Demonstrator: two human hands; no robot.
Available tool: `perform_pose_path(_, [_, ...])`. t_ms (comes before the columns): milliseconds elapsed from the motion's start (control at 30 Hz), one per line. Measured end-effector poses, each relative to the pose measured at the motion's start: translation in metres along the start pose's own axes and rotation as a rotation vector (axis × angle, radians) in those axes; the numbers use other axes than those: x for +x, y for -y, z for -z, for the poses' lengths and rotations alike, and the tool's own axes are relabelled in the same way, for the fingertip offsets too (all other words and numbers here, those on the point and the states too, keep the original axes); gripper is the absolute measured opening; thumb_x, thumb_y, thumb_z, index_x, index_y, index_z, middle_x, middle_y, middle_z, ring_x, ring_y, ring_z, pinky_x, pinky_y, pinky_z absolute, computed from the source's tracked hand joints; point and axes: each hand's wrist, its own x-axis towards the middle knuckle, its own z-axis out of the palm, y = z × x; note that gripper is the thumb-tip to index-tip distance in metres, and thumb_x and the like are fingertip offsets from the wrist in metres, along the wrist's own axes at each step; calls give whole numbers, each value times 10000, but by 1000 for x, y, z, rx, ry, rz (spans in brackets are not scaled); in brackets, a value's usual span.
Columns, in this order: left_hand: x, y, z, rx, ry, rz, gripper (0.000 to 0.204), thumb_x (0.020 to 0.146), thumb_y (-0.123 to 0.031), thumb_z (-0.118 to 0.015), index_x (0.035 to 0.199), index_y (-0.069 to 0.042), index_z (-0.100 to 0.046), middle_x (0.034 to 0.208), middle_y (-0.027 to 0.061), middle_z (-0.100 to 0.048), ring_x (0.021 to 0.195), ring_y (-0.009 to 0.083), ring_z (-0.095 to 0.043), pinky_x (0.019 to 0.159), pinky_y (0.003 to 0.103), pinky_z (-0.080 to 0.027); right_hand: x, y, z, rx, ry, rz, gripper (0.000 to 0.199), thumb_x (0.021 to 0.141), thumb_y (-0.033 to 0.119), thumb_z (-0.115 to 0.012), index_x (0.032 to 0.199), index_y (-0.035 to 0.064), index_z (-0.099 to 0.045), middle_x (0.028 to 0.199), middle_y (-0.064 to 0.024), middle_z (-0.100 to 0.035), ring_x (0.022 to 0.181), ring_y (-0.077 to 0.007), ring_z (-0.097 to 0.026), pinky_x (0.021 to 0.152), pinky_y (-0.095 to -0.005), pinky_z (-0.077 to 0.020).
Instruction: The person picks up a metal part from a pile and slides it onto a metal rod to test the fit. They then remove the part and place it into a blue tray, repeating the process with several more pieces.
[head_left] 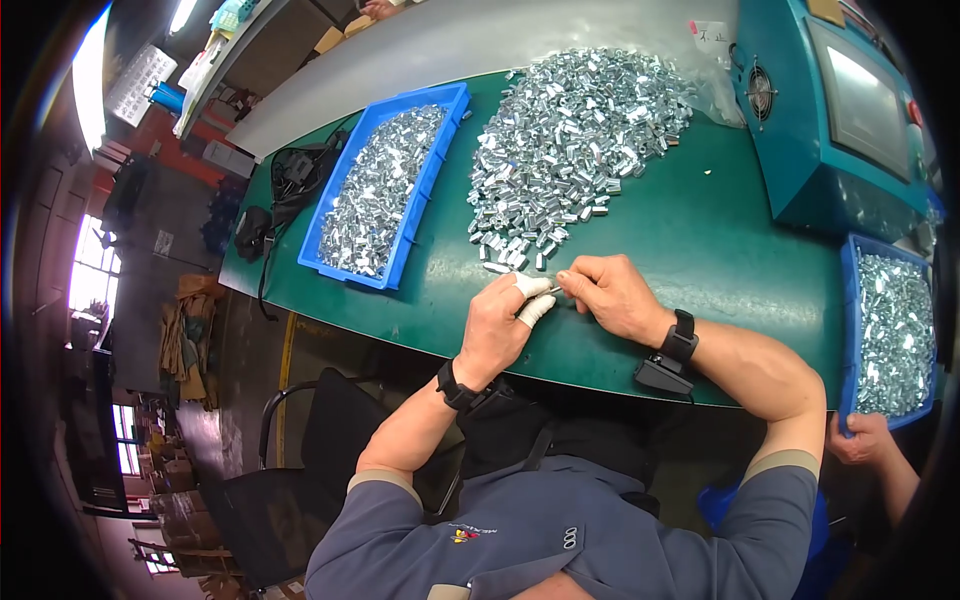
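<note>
My left hand (497,318) and my right hand (617,298) meet over the near edge of the green table. White wraps cover my left thumb and forefinger, which are closed in a pinch. Between the fingertips of both hands is a small silvery metal piece (555,290), partly hidden by the fingers. My right thumb and forefinger pinch its right end. Just beyond the hands, a large heap of short, shiny metal pieces (580,140) spreads over the table (700,270); they look like hex-sided sleeves.
Left of the heap stands a blue tray (402,240) of similar pieces, with black cables (295,175) beside it. A teal machine with a screen (800,150) occupies the right. Another person's hand (862,438) grips a second filled blue tray (852,330). Clear plastic (715,90) lies behind.
</note>
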Motion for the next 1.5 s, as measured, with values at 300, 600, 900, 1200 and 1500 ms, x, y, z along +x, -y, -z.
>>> perform_pose_path(300, [-4,15,33,77,-58,-38,193,839,-34,-794,1022,-35,-733,938,112,-732,828,260,-700,739,338,-549,1,-1,-3,111,-88,-14,491,1061,360,-558,721,19,-650,576,-22,-598,517,-93,-565,522,-286,-449])
perform_pose_path(600, [25,49,90,468,-137,-57,371,810,-62,-807,1169,-58,-711,1083,154,-688,1006,352,-642,895,409,-510,-3,-4,6,185,-125,-67,431,1058,330,-580,767,22,-653,670,2,-626,582,-59,-563,548,-245,-452])
perform_pose_path(900, [-10,33,43,359,9,-15,288,734,39,-804,965,-42,-652,917,112,-611,856,312,-608,761,389,-504,11,-10,-12,227,-107,17,427,1032,350,-592,770,21,-667,656,-30,-656,559,-99,-607,541,-287,-485])
perform_pose_path(1200, [-14,41,35,292,11,82,361,740,78,-768,1057,-25,-629,969,132,-583,894,325,-597,786,411,-486,5,-10,-5,221,-124,48,408,1015,326,-610,739,27,-651,603,-46,-653,513,-125,-595,505,-305,-455])
perform_pose_path(1500, [-14,47,35,314,5,77,282,789,55,-738,1039,-4,-622,1025,111,-558,895,270,-579,727,348,-481,2,-9,0,158,-79,92,392,1006,327,-625,738,41,-643,620,-24,-657,521,-113,-578,520,-310,-452])
